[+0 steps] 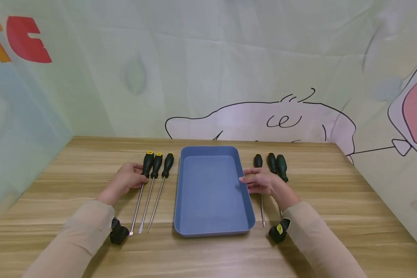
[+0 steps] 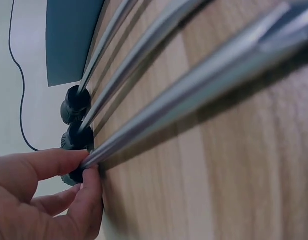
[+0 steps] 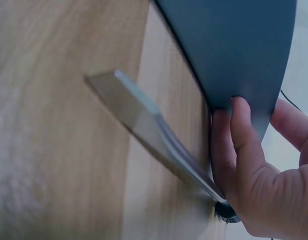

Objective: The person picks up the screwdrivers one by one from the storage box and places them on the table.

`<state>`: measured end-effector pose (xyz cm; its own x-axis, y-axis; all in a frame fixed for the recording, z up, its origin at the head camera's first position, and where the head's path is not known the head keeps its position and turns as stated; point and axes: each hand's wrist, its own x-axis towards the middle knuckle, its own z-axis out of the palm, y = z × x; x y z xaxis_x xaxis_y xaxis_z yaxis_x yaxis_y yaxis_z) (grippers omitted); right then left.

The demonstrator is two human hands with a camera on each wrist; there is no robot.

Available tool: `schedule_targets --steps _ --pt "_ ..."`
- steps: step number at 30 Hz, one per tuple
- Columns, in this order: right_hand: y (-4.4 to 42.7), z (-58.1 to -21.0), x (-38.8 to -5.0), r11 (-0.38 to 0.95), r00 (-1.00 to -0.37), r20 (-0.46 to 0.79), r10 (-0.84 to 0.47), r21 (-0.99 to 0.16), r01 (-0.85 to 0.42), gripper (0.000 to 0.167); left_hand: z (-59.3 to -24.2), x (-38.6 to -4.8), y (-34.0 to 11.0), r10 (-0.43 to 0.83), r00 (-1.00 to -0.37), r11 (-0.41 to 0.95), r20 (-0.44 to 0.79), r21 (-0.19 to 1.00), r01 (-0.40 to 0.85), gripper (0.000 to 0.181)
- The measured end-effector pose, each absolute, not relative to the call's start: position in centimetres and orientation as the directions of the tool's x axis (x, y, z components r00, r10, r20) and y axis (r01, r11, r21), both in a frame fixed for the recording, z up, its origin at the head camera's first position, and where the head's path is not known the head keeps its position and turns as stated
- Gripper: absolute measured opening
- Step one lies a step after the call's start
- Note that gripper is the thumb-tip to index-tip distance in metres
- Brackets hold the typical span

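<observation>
My left hand (image 1: 129,178) pinches the leftmost screwdriver (image 1: 148,164), which has a black handle with a yellow end, where shaft meets handle. In the left wrist view, thumb and finger sit on either side of its metal shaft (image 2: 169,107). Two similar screwdrivers, one in the middle (image 1: 156,166) and one nearer the tray (image 1: 168,165), lie beside it. My right hand (image 1: 265,182) grips the right wall of a blue rectangular tray (image 1: 212,193), fingers on both sides of the rim. Beneath that hand lies a flat-tipped screwdriver (image 3: 139,110).
Two more dark-handled screwdrivers, one black (image 1: 272,162) and one green (image 1: 281,166), lie right of the right hand, partly hidden by its wrist. All rests on a wooden table (image 1: 215,255). A printed cloth backdrop (image 1: 118,77) stands behind the table's far edge.
</observation>
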<state>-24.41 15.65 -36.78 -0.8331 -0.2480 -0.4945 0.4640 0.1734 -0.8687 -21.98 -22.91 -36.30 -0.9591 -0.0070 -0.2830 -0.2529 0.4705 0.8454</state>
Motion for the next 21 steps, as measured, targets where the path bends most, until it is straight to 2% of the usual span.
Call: schedule_targets --steps 15,18,21 --pt "15.8 -36.7 -24.4 0.212 -0.84 -0.476 -0.261 -0.877 0.431 0.055 -36.3 -21.6 -23.0 0.007 -0.955 0.481 -0.297 0.838 -0.257 0.056" --pt "16.3 -36.4 -24.2 0.209 -0.844 -0.455 -0.284 -0.889 0.408 0.055 -36.2 -21.4 -23.3 0.014 -0.961 0.53 -0.276 0.817 -0.227 0.056" --pt "17.2 -35.7 -23.9 0.232 -0.858 -0.407 -0.312 -0.909 0.347 0.054 -35.9 -21.2 -23.5 0.02 -0.979 0.621 -0.205 0.77 -0.148 0.053"
